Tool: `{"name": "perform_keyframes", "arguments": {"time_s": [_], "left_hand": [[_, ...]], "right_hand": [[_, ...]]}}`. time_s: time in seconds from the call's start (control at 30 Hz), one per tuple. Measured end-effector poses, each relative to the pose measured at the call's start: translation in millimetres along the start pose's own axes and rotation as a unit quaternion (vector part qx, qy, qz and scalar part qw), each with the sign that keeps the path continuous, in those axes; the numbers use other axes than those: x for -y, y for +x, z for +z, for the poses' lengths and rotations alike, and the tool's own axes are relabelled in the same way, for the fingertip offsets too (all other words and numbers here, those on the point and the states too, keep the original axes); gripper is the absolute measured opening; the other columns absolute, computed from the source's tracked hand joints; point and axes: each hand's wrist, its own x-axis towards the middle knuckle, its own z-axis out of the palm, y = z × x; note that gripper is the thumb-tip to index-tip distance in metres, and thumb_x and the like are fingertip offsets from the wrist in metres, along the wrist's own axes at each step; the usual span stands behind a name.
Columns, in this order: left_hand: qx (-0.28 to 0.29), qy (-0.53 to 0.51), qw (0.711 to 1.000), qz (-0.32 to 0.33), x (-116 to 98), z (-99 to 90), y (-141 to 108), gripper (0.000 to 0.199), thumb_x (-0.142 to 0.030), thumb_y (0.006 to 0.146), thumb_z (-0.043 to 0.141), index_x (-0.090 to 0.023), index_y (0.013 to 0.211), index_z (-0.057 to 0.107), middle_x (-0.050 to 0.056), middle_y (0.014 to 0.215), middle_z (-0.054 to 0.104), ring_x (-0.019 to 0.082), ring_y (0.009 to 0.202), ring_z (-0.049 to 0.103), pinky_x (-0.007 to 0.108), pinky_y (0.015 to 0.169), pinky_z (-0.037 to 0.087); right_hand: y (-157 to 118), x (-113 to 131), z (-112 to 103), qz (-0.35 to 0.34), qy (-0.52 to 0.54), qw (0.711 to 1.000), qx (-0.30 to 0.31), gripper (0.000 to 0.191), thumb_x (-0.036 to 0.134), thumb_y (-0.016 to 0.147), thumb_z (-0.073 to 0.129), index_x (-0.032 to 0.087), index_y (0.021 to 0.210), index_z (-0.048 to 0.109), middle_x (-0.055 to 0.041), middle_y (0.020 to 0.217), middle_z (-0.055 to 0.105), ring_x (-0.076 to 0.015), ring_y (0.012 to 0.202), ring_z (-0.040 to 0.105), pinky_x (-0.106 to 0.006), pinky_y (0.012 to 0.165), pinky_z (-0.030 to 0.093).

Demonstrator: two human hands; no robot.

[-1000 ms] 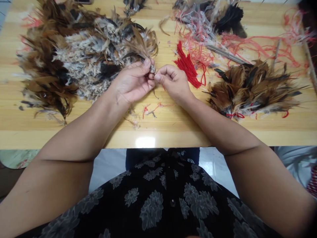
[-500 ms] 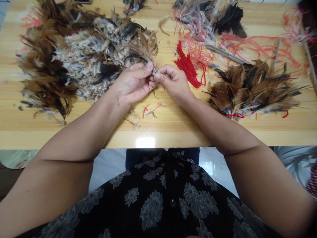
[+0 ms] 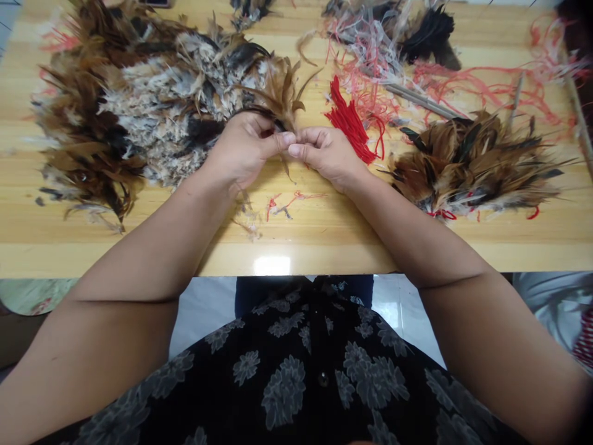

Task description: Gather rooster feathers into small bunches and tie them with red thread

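Observation:
Between my two hands a small bunch of brown feathers (image 3: 286, 93) fans out away from me. My left hand (image 3: 250, 145) pinches it from the left, thumb and fingers closed near the quill ends. From the right my right hand (image 3: 327, 153) pinches at the same spot, its thumb tip touching the left thumb. The quill ends themselves are hidden by the fingers. A big pile of brown, black and whitish feathers (image 3: 157, 105) lies beyond and left of my left hand. Just past my right hand rests a bundle of red yarn strands (image 3: 349, 123).
Tied brown feather bunches (image 3: 477, 164) lie at the right with red yarn on them. Pink and white plastic strings (image 3: 370, 52) tangle at the back, beside a dark feather bunch (image 3: 428, 40) and thin grey sticks (image 3: 424, 102). Orange-red scraps (image 3: 296, 198) litter the wooden table (image 3: 324, 250).
My left hand has turned over so its back faces up, and its thumb now meets the right thumb. The feather bunch has swung more upright and to the right.

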Motion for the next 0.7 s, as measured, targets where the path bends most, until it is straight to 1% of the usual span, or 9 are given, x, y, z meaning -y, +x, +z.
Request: {"name": "perform_keyframes", "arguments": {"time_s": [0.07,0.1,0.2,0.27,0.37,0.43,0.5,0.6,0.7], "left_hand": [[0.000,0.031,0.998,0.063,1,2.9,-1,0.056,-0.018,0.085,0.131,-0.024,0.084,0.076,-0.003,0.080,0.080,0.022,0.099,0.078,0.029,0.091,0.060],[-0.001,0.039,0.997,0.072,1,5.5,-3,0.053,-0.023,0.088,0.131,-0.024,0.088,0.078,-0.003,0.081,0.081,0.023,0.104,0.081,0.030,0.094,0.062],[-0.016,0.016,0.999,0.024,-3,13.8,-8,0.045,-0.037,0.099,0.126,-0.024,0.097,0.083,-0.003,0.077,0.079,0.028,0.116,0.088,0.033,0.097,0.065],[-0.029,0.026,0.999,0.013,-5,16.1,-11,0.044,-0.034,0.100,0.125,-0.024,0.096,0.083,-0.001,0.077,0.081,0.029,0.111,0.089,0.034,0.094,0.067],[-0.032,0.058,0.998,0.016,-4,11.8,-10,0.044,-0.020,0.097,0.125,-0.023,0.091,0.081,0.002,0.080,0.083,0.027,0.098,0.088,0.034,0.089,0.067],[-0.010,0.072,0.997,0.039,-1,6.4,-7,0.041,-0.018,0.095,0.125,-0.022,0.089,0.084,0.004,0.084,0.086,0.025,0.090,0.087,0.033,0.087,0.068],[0.028,0.089,0.993,0.071,2,2.9,-5,0.036,-0.021,0.097,0.124,-0.022,0.088,0.089,0.006,0.089,0.088,0.022,0.084,0.084,0.031,0.086,0.070],[0.056,0.099,0.989,0.096,3,4.1,-4,0.037,-0.024,0.093,0.127,-0.023,0.090,0.091,0.003,0.092,0.089,0.020,0.083,0.083,0.030,0.087,0.071],[0.057,0.100,0.987,0.113,1,7.3,-4,0.046,-0.031,0.082,0.133,-0.026,0.092,0.088,0.001,0.092,0.086,0.021,0.085,0.083,0.031,0.086,0.070]], "right_hand": [[-1,1,0,0.004,-0.007,1.000,0.005,0.051,0.051,0.095,0.114,0.016,0.090,0.077,0.0075,0.080,0.071,-0.0097,0.088,0.073,-0.019,0.082,0.060],[-1,1,0,0.006,-0.012,1.000,0.008,0.051,0.051,0.097,0.112,0.016,0.089,0.076,0.0080,0.078,0.069,-0.0096,0.088,0.073,-0.019,0.083,0.060],[-2,4,-1,0.001,-0.017,1.000,0.019,0.053,0.055,0.098,0.110,0.016,0.087,0.076,0.0078,0.077,0.070,-0.0098,0.087,0.073,-0.021,0.085,0.063],[-2,5,-1,-0.004,-0.018,1.000,0.025,0.053,0.055,0.095,0.113,0.017,0.087,0.078,0.0053,0.081,0.077,-0.0116,0.088,0.075,-0.024,0.088,0.067],[-1,5,-1,-0.008,-0.035,0.999,0.024,0.051,0.053,0.093,0.116,0.019,0.084,0.078,0.0016,0.087,0.083,-0.0151,0.093,0.078,-0.030,0.095,0.071],[0,4,0,-0.012,-0.045,0.999,0.021,0.053,0.052,0.096,0.115,0.020,0.081,0.075,0.0014,0.087,0.082,-0.0159,0.096,0.078,-0.031,0.099,0.071],[1,4,1,-0.016,-0.050,0.998,0.024,0.057,0.053,0.099,0.112,0.021,0.078,0.070,0.0023,0.086,0.078,-0.0157,0.097,0.077,-0.030,0.100,0.069],[0,5,3,-0.015,-0.055,0.998,0.015,0.063,0.061,0.103,0.108,0.024,0.077,0.064,0.0037,0.081,0.070,-0.0153,0.092,0.072,-0.028,0.094,0.067],[-3,8,4,0.005,-0.061,0.998,-0.010,0.066,0.068,0.108,0.101,0.026,0.080,0.060,0.0059,0.073,0.057,-0.0135,0.080,0.060,-0.023,0.079,0.060]]}}
